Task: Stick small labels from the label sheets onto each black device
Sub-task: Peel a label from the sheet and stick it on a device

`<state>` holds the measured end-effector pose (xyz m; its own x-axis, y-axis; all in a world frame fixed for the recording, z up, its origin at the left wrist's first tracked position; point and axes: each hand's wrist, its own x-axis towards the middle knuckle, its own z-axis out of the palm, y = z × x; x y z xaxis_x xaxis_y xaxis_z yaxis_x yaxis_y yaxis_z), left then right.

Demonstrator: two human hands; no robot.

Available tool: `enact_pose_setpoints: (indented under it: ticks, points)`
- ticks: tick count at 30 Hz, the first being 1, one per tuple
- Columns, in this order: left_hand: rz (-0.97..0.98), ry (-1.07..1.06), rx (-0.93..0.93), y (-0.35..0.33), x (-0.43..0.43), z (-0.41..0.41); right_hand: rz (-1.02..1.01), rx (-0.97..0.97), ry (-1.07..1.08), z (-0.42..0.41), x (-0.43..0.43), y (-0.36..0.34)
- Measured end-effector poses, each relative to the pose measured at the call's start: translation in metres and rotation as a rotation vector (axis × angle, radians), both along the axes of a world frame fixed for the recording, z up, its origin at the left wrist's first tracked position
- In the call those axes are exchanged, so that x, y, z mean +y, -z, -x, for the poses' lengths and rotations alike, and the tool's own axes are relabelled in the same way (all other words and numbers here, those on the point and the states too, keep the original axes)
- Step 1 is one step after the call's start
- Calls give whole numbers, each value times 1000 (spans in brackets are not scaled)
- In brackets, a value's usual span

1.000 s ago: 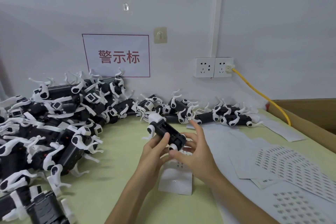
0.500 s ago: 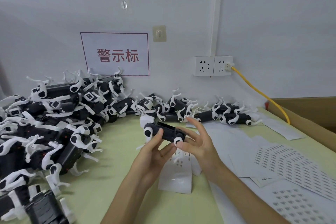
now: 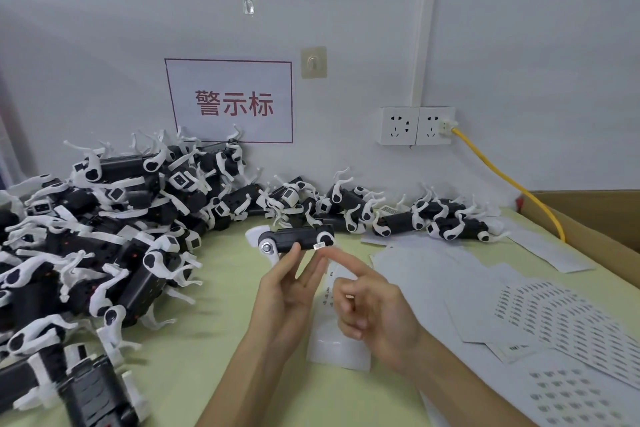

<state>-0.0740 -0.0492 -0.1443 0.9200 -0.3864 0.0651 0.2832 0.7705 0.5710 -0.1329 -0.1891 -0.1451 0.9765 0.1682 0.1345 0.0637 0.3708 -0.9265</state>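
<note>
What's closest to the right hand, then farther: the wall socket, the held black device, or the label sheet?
1. black device: at the right hand's fingertip.
2. label sheet: on the table, to its right.
3. wall socket: up on the back wall.

Both hands bare. Left hand (image 3: 287,291) at the grip, right hand (image 3: 374,315) just right of it and slightly below. Both were slim and long-fingered. Nails (image 3: 348,296) showed only on the right hand, cut short and plain. Below the grip, left forearm (image 3: 239,385) and right forearm (image 3: 460,392) ran uncovered to the bottom edge of view. Wrists were narrow.
</note>
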Motion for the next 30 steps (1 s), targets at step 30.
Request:
enact_pose_setpoints:
  ticks: [30]
  points:
    - [-132,-49,-55,3,-9,6,-151,85,-96,3,8,5]
